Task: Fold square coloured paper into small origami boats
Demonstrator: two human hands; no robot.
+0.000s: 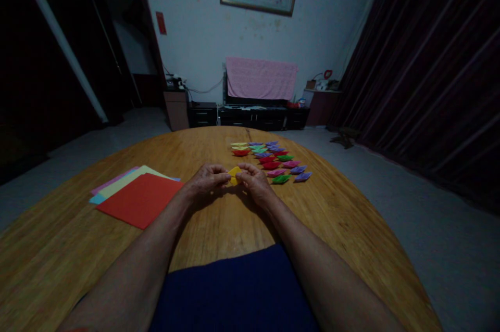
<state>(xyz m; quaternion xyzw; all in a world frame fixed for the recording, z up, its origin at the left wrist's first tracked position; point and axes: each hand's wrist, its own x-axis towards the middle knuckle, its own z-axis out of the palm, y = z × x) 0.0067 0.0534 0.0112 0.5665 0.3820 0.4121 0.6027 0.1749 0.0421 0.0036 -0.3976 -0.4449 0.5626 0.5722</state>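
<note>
yellow paper [234, 174] pinched both hands | paper boats [273, 160] beyond | sheet stack [136, 196] left

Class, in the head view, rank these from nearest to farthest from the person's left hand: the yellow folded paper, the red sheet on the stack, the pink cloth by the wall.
1. yellow folded paper, pinched between left hand and right hand.
2. red sheet, on the table's left.
3. pink cloth, far across the room.

I see a round wooden table [219, 238] carrying everything. On its left lies a stack of flat coloured paper sheets [136, 194], a red one on top. Toward the far right edge sits a cluster of small folded paper pieces [273, 160] in several colours.
</note>
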